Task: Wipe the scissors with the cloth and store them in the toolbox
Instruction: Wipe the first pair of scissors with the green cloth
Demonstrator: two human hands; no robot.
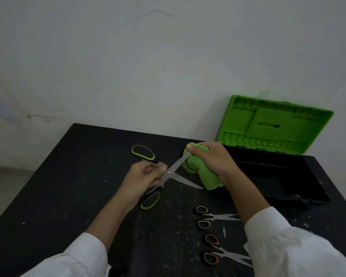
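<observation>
The step in hand is the wiping of the large scissors (169, 173), held open in a wide X above the black table (68, 176). The left hand (146, 176) pinches them just beside the pivot screw, its fingers curled round the shanks, so that both blades stand free. The right hand (214, 160) grips the green cloth (198, 170) in a closed fist, and the thumb presses the cloth on the blade that points to 1 o'clock; the tip of this blade is hidden in the folds.

To do it well, the person should probably draw the cloth from the pivot out to the tip, along the flat side and never across the edge (the cloth looks thick and soft, yet an edge may go through it). The other blade, pointing to 4 o'clock, lies bare and needs the same.

The blades are smooth grey steel, narrow and pointed. The handle loops are black ovals with a lime rim, likely rubbery. The toolbox (316, 180) stands open at 2 o'clock from the hands, of hard plastic, with a black tub and a ribbed green lid (274, 124). At 5 o'clock lie the green-rimmed pair (216, 216) and the orange-rimmed pair (226, 253), both smaller.
</observation>
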